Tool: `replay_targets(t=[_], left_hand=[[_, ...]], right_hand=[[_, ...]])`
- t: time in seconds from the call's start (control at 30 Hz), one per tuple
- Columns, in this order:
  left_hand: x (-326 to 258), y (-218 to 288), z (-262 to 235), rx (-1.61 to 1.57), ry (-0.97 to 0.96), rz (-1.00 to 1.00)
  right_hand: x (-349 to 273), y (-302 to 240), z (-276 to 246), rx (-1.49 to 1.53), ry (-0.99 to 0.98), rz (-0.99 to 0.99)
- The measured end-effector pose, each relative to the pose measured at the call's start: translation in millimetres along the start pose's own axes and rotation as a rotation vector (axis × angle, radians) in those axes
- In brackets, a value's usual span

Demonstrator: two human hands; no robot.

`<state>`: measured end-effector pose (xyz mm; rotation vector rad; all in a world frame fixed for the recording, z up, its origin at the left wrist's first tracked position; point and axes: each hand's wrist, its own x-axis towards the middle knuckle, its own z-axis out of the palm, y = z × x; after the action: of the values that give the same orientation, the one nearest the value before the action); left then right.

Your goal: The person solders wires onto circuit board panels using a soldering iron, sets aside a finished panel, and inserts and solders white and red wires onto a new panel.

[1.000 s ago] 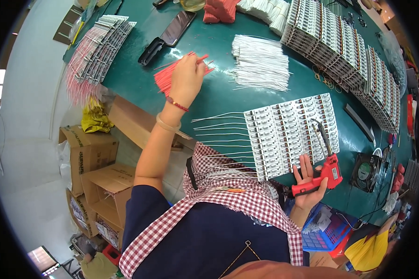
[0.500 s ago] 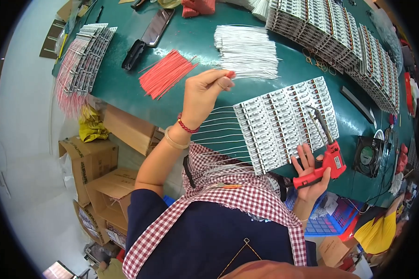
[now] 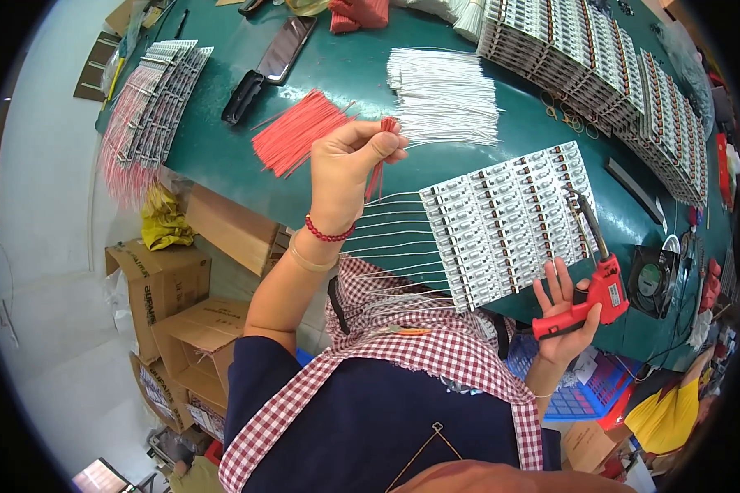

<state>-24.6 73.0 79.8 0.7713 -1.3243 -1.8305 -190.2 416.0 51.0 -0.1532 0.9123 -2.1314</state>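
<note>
My left hand (image 3: 341, 164) is raised over the table, fingers pinched round a small bunch of red wires (image 3: 374, 182) whose ends poke out above the thumb and below the hand. A red soldering gun (image 3: 607, 292) rests in my right hand (image 3: 563, 347), held at the thumb with the other fingers stretched out. Its metal tip points up and away, over the right side of a white circuit board panel (image 3: 510, 226). From the panel's left edge a row of white wires (image 3: 395, 244) runs toward my lap. Loose red wires (image 3: 298, 133) and white wires (image 3: 444, 97) lie in piles beyond my left hand.
Tall stacks of board panels (image 3: 563, 62) stand at the far right. Wired panels (image 3: 160, 107) lie at the left edge, near a phone (image 3: 288, 49) and a black case (image 3: 242, 97). A small fan (image 3: 651, 279) and a blue basket (image 3: 580, 398) are at right; cardboard boxes (image 3: 173, 287) stand left.
My left hand has moved slightly left and turned, so more of the red bunch shows. My right hand has shifted the soldering gun a little to the right.
</note>
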Motion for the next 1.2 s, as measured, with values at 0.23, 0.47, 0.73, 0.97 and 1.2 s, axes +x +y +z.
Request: replay_targets(t=[0.23, 0.47, 0.73, 0.97, 1.2], left_hand=[[-3.5, 6.2, -0.4, -0.003, -0.045, -0.087], [-31.3, 12.1, 42.0, 0.148, -0.337, -0.313], [-68.9, -2.0, 71.9, 0.263, -0.555, -0.330], [-74.1, -8.4, 68.6, 0.291, -0.590, -0.378], [-76.2, -8.5, 69.3, 0.290, -0.546, -0.427]], right_hand=[[-0.4, -1.4, 15.9, 0.002, 0.014, -0.006], [6.0, 4.0, 63.0, -0.219, 0.174, -0.089], [27.8, 38.7, 118.1, -0.778, 0.063, -0.120], [24.0, 43.0, 108.0, -0.879, 0.025, -0.167], [21.8, 43.6, 108.9, -0.899, 0.051, -0.142]])
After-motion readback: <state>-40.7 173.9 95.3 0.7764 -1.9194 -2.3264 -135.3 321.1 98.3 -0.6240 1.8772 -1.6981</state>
